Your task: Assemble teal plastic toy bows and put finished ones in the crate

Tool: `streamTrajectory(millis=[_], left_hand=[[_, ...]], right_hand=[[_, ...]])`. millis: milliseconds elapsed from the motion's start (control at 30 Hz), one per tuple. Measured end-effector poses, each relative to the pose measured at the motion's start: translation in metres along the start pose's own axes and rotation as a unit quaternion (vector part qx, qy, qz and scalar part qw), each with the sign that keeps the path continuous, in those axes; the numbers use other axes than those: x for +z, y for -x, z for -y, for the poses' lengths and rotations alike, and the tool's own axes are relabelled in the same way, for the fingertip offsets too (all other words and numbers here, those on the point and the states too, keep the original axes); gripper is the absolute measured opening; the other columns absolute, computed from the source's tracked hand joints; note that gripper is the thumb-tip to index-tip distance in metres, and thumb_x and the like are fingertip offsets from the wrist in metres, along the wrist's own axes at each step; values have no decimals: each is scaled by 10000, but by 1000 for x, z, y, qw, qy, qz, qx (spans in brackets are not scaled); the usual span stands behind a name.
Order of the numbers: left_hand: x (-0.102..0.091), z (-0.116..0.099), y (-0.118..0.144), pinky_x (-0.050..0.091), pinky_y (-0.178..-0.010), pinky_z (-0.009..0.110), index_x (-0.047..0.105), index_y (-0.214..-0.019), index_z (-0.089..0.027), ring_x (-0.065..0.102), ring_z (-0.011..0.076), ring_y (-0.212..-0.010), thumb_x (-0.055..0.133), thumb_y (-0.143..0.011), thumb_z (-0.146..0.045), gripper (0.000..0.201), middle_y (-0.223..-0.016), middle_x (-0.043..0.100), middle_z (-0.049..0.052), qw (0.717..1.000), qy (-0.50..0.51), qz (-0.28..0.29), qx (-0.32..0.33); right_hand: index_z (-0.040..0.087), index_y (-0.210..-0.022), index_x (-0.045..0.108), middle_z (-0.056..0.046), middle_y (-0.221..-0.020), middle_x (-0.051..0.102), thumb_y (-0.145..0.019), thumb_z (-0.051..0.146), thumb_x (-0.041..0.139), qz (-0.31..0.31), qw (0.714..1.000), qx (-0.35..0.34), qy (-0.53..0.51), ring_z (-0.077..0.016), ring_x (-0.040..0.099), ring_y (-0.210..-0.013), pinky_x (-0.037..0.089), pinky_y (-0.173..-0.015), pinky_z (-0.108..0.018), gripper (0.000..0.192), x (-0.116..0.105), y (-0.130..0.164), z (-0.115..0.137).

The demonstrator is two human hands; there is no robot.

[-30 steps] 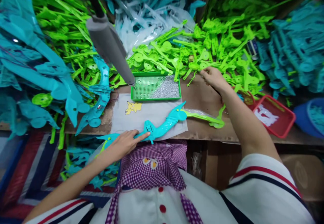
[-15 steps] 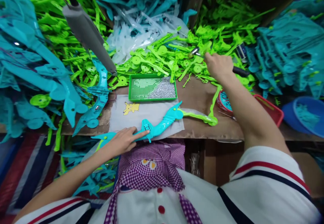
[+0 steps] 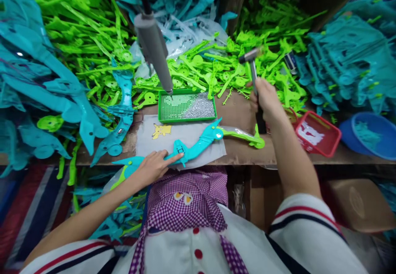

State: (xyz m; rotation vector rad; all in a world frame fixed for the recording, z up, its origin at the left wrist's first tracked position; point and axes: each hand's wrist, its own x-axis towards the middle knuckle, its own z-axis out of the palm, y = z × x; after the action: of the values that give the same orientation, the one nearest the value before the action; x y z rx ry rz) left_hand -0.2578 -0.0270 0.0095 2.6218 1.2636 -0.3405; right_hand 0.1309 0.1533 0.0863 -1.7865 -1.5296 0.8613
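Note:
My left hand (image 3: 154, 165) is closed around a turquoise plastic toy part (image 3: 198, 147), its index finger stretched onto the small dark-framed window in it. That part lies along the front of the table on a grey cloth (image 3: 148, 138) with a yellow cartoon figure. A lime-green plastic arm (image 3: 239, 135) is joined to its right end. My right hand (image 3: 267, 100) grips a hammer (image 3: 253, 69) by its black handle, the head raised above the table. Behind the cloth stands a green tray (image 3: 161, 120) with small silvery metal pieces (image 3: 202, 108) heaped at its right side.
A grey electric screwdriver (image 3: 154, 51) hangs over the tray. Lime-green parts (image 3: 198, 69) pile up behind, with turquoise parts at left (image 3: 58, 88) and right (image 3: 346, 59). A red basket (image 3: 332, 148) and a blue bowl (image 3: 371, 142) stand at right.
My right hand has come left and nearer with the hammer, which has turned from lying sideways to upright. The hanging screwdriver has swung right. My left hand stays on the turquoise part.

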Motion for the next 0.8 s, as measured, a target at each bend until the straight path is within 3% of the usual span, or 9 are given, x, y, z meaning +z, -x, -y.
streamTrajectory(millis=[67,133,200,267,467,567,667,733,800], left_hand=[[4,1,3,434,-753,317,342,-1542,-442,540,195,-777,478,-974,-174,642,-1051,547,79,1000,-14,3,-15],[9,2,5,434,-753,316,350,-1535,-452,531,192,-763,468,-983,-175,629,-1029,543,76,1000,-11,3,-20],[10,3,5,434,-765,312,349,-1535,-454,530,187,-772,474,-976,-159,644,-1042,539,75,1000,-5,-1,-13],[9,5,4,435,-768,309,333,-1544,-445,527,186,-777,483,-966,-142,670,-1047,536,75,1000,-7,1,-2],[9,11,7,447,-763,318,320,-1557,-416,521,201,-788,497,-939,-120,708,-1037,537,80,1000,-15,-1,14],[19,14,15,455,-774,328,383,-1535,-398,531,214,-813,492,-918,-96,695,-1024,539,86,1000,-13,-26,5],[26,17,22,458,-772,327,425,-1515,-393,536,218,-813,492,-909,-97,678,-1000,539,84,999,-9,-39,2],[27,18,23,456,-762,324,420,-1516,-403,532,211,-793,503,-913,-120,671,-998,538,80,999,-5,-36,3],[24,19,22,453,-756,322,400,-1524,-415,525,202,-772,514,-917,-141,676,-1005,538,76,1000,-4,-26,2]], right_hand=[[150,-1051,577,69,-594,447,-1009,496,384,-37,998,-44,26,-93,428,-509,352,-546,-242,398,14,65,-27],[157,-1019,617,7,-677,562,-956,525,475,-34,997,-49,42,-133,515,-603,394,-604,-262,399,29,127,-52],[175,-1073,630,3,-657,584,-965,514,438,-16,997,-34,69,-155,530,-573,399,-595,-270,405,43,174,-69],[189,-1127,626,-10,-670,616,-982,496,377,-12,996,-8,94,-173,562,-571,409,-605,-275,421,56,198,-77],[202,-1103,650,-27,-682,611,-957,514,396,4,993,24,115,-197,580,-593,407,-626,-299,428,71,197,-82],[200,-1105,648,28,-589,491,-960,588,401,-53,995,80,-3,-142,475,-502,373,-526,-265,483,68,206,-89],[189,-1194,609,101,-508,326,-914,705,422,-113,964,178,-162,-94,300,-387,256,-388,-225,616,64,218,-102],[176,-1242,581,120,-491,317,-846,756,496,-132,940,217,-229,-80,265,-355,220,-344,-213,707,61,217,-112],[172,-1317,538,124,-479,347,-797,764,555,-112,929,231,-265,-81,274,-339,221,-326,-210,788,55,206,-122]])
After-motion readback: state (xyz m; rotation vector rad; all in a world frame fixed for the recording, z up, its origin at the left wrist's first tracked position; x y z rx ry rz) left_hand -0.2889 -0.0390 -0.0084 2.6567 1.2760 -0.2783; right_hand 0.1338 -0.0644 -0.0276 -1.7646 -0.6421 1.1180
